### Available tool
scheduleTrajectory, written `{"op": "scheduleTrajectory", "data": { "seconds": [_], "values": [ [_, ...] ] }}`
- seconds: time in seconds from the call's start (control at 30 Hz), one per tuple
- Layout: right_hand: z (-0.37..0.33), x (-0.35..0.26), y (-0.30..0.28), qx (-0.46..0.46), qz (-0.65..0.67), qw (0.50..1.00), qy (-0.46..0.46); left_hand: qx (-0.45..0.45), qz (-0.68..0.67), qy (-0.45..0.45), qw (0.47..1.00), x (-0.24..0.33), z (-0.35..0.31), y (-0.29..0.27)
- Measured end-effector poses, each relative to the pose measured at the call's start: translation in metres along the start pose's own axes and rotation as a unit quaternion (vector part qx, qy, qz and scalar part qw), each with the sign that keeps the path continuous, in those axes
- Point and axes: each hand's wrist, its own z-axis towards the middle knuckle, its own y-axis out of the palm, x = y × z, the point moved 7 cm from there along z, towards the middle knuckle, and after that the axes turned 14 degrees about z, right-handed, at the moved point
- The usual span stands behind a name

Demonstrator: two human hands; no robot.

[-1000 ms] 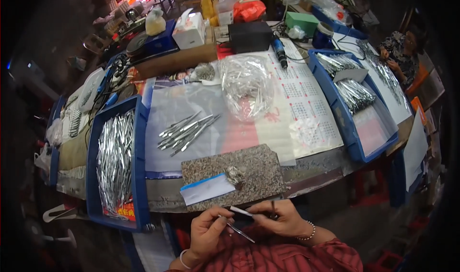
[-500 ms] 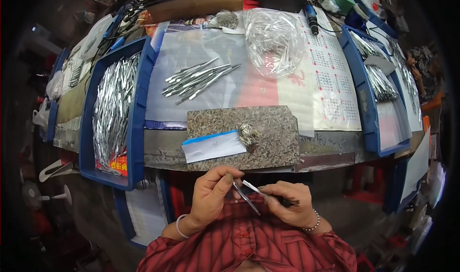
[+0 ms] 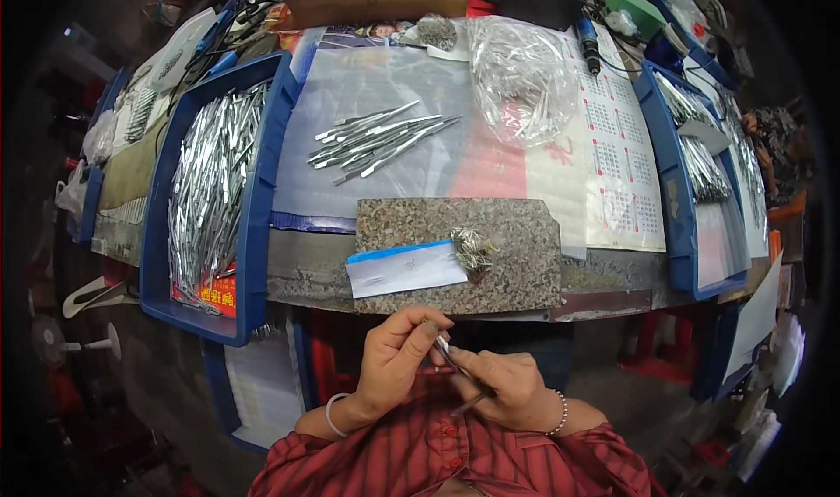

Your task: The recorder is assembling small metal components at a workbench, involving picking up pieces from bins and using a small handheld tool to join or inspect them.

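My left hand (image 3: 392, 355) is closed in a pinch on a slim, dark silver metal piece (image 3: 472, 401), whose lower end slants down past my right fingers. My right hand (image 3: 506, 380) is closed too, against the left fingertips, on a thin white-ended strip (image 3: 443, 346). Strip and metal piece meet between the fingers, and the fingers hide most of both. Just beyond my hands lies a speckled stone slab (image 3: 516, 278). On it are a white paper slip (image 3: 407, 269) with a blue edge and a small heap of tiny metal parts (image 3: 472, 250).
Long, pointed metal pieces (image 3: 381, 143) lie in a loose pile on plastic sheeting. Left of them stands a blue bin (image 3: 252, 234) full of similar pieces. Another blue bin (image 3: 682, 252) is at the right. A clear plastic bag (image 3: 525, 86) and a blue pen-shaped tool (image 3: 588, 46) lie farther back.
My right hand has moved left and in against the left one, bringing the white-ended strip onto the metal piece. The view has shifted slightly, so the bench things appear farther right.
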Motion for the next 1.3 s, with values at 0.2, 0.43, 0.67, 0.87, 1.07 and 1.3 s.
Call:
{"op": "scheduleTrajectory", "data": {
  "seconds": [0.2,0.43,0.67,0.87,1.07,1.3],
  "values": [
    [-0.003,0.000,0.005,0.000,-0.073,0.996,-0.050,-0.007,0.016,0.009,1.000,-0.001,-0.002,-0.004],
    [0.007,-0.009,0.006,-0.121,-0.130,0.973,-0.148,-0.111,0.076,-0.063,0.989,0.003,-0.011,-0.027],
    [0.013,-0.016,0.031,-0.272,-0.191,0.916,-0.224,-0.262,0.173,-0.181,0.932,-0.022,-0.032,-0.044],
    [0.017,-0.013,0.049,-0.312,-0.183,0.896,-0.258,-0.307,0.270,-0.162,0.898,-0.030,-0.035,-0.053],
    [0.052,-0.011,0.024,-0.198,-0.116,0.958,-0.172,-0.187,0.346,-0.034,0.919,0.010,-0.021,-0.086],
    [0.071,-0.003,-0.007,-0.089,-0.004,0.996,-0.032,-0.034,0.293,-0.065,0.953,0.022,-0.003,-0.133]
  ]
}}
